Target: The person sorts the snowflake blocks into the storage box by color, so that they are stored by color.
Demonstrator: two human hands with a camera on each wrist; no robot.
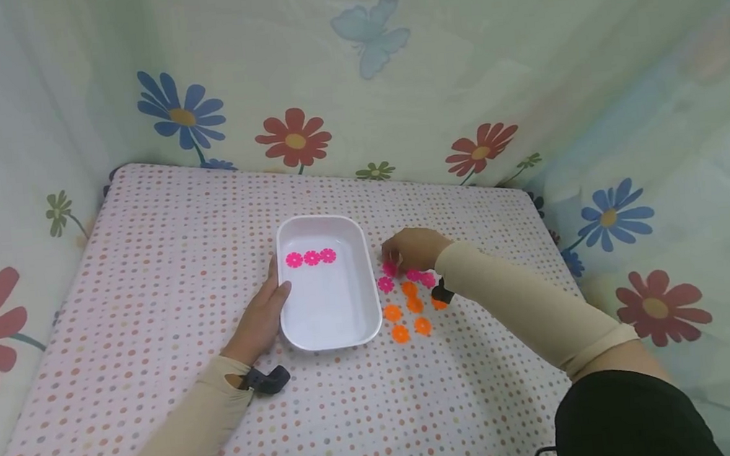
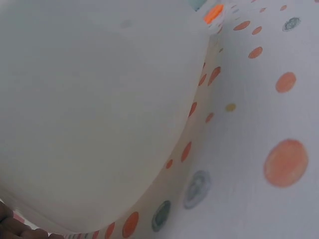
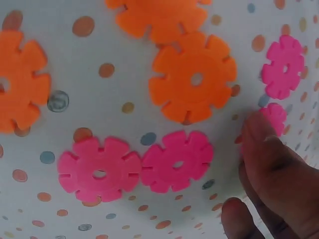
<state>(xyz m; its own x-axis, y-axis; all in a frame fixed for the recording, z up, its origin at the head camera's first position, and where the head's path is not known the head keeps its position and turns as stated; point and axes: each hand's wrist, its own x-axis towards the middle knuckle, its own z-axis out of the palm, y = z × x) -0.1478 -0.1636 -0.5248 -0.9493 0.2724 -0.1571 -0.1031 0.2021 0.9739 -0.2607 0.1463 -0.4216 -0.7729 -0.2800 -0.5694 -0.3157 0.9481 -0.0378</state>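
Observation:
A white tray [image 1: 330, 318] lies on the table, with a row of three pink notched flower discs [image 1: 312, 258] inside it. My left hand [image 1: 262, 317] grips the tray's left side, thumb over the rim and fingers outside. To the right of the tray, my right hand [image 1: 415, 249] pinches a pink flower disc [image 3: 275, 118] between thumb and fingers, low over the cloth. Another pink disc [image 3: 284, 67] lies close by the fingertips. Two more pink discs [image 3: 178, 162] touch each other under the wrist. In the left wrist view the tray's outer wall [image 2: 99, 109] covers much of the picture.
Several orange flower discs [image 1: 400, 333] lie loose on the dotted tablecloth [image 1: 329, 419] right of the tray, a couple of them overlapping. Flower-printed curtains [image 1: 224, 37] stand behind the table and along both sides.

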